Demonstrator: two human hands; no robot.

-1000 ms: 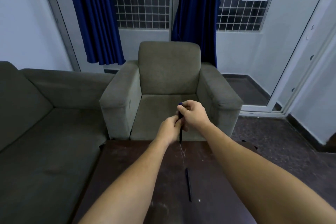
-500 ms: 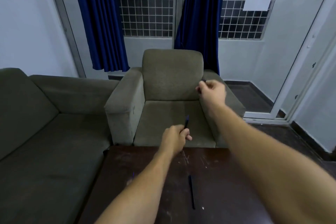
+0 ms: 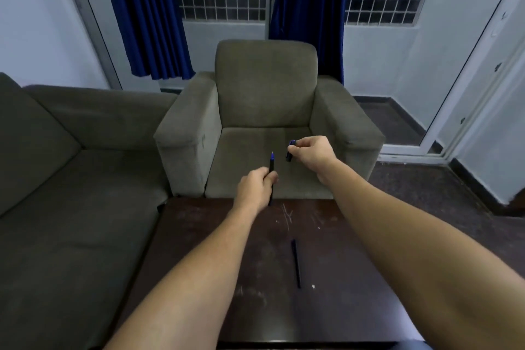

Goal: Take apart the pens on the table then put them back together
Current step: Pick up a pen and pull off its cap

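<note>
Dark and scratched, the wooden table [image 3: 199, 236] runs away from me to a far edge that sits right against the front of the grey armchair [image 3: 267, 111], with the grey sofa [image 3: 71, 193] along its left edge and open floor past its right edge. Most of the tabletop is bare between my forearms, so I have room on both sides. My left hand [image 3: 254, 186] is closed around the uncapped pen [image 3: 271, 176], held above the far table edge; its long axis stands nearly upright, blue tip pointing up and away from me, the lower end poking out under my fist. My right hand [image 3: 312, 150] is up and to the right, well apart from the left, fingers pinched shut on the pen cap [image 3: 290, 150], which hangs roughly upright in front of the chair seat. A second pen [image 3: 295, 263] lies flat near the table's middle, its length running almost straight from me toward the chair. Half a second ago my right hand was higher, beside the chair's right arm; it has come down and inward, nearer the pen tip.
</note>
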